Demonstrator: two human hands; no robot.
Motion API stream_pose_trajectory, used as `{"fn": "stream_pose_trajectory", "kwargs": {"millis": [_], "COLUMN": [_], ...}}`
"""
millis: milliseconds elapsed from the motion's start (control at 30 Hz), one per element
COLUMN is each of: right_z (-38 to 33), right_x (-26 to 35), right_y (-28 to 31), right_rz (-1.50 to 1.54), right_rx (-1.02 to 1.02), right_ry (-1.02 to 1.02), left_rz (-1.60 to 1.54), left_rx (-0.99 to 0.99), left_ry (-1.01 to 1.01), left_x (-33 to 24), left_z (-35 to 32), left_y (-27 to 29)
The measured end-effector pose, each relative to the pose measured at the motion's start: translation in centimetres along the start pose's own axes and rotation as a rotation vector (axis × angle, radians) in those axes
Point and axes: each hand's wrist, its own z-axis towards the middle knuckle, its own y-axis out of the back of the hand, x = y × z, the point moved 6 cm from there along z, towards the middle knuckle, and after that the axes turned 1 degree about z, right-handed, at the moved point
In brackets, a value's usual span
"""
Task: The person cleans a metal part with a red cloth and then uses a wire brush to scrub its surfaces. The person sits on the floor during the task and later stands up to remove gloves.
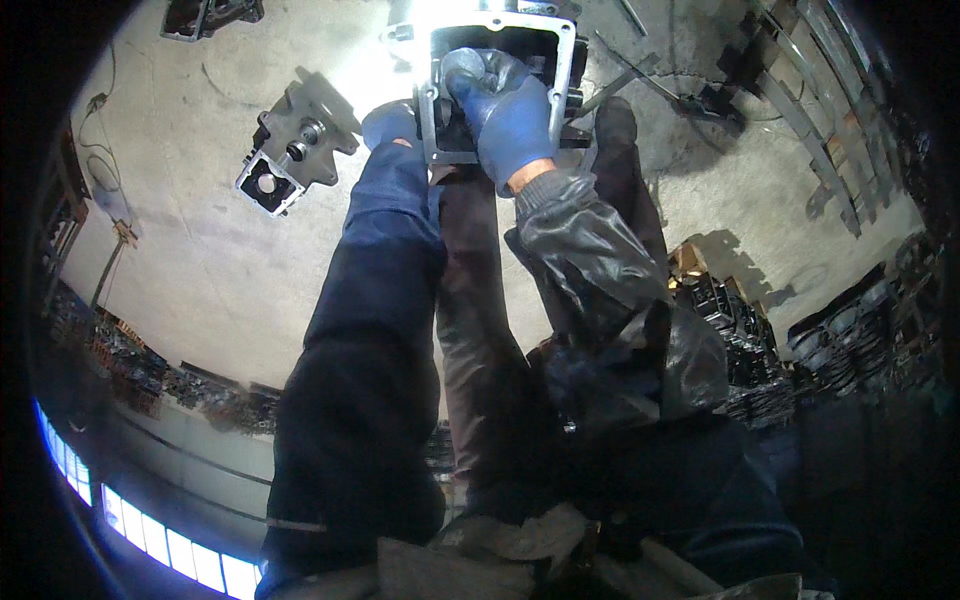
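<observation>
A metal gearbox-like housing (567, 90) with a rectangular, bolt-holed rim stands in front of me at the top, its open side toward me. My right hand (515, 115), in a blue glove with dark, dirty fingers, reaches into the opening. Its fingers are curled, and a rounded grey shape shows at their tips; whether that is a part or the glove is unclear. My left hand (390, 125), also blue-gloved, is against the housing's lower left side. Bright glare and the housing hide its fingers.
A second metal casting (305, 140) lies on the concrete floor to the left, and a dark part (210, 15) at the far left. Long metal bars (815, 130) and a dark tool (710, 112) lie to the right. Stacked dark parts (725, 310) stand beside my right arm.
</observation>
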Motion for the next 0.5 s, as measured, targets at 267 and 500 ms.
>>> {"fn": "stream_pose_trajectory", "kwargs": {"millis": [267,500], "right_z": [2.5,-1.3], "right_x": [-0.6,-3.5], "right_y": [-3.3,-2.8], "right_rz": [-0.88,0.084], "right_rx": [-0.009,-0.042], "right_ry": [0.138,-0.179], "left_rz": [0.129,-0.187], "left_rx": [0.037,0.06], "left_ry": [-0.073,0.109], "left_x": [-0.6,1.7], "left_z": [-2.4,-2.8], "left_y": [2.1,1.0]}}
